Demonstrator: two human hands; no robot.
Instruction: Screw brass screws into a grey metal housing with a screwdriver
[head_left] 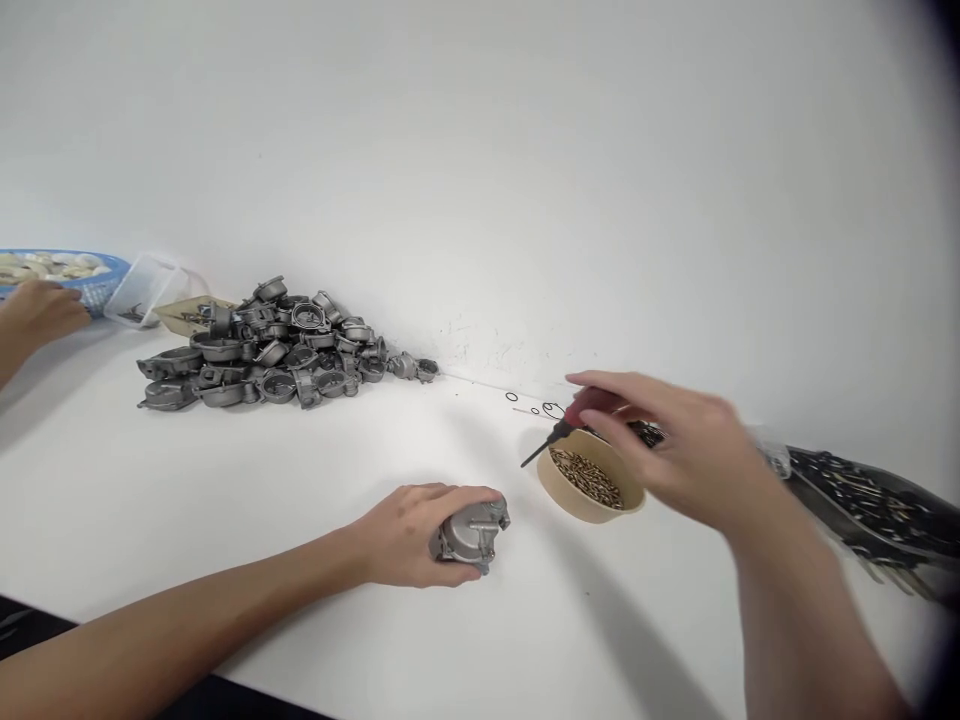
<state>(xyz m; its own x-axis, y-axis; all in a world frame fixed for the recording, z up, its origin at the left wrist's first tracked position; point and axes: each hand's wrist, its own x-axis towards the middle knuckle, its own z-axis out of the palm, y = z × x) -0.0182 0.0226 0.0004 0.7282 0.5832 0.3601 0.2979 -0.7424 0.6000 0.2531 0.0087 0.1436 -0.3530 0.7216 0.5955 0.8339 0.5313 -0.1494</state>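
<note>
My left hand is wrapped round a grey cast-metal housing, a round cup shape with lugs, close to the white table top. In my right hand is a screwdriver with a red handle and a dark shaft. Its tip points down to the left, apart from the housing. Below and beside my right hand stands a beige bowl holding many small brass-coloured screws.
A heap of similar grey housings lies at the left against the wall. Black rings rest near the wall. Dark bags of parts lie at right. Another person's hand touches a blue basket, beside a clear tub.
</note>
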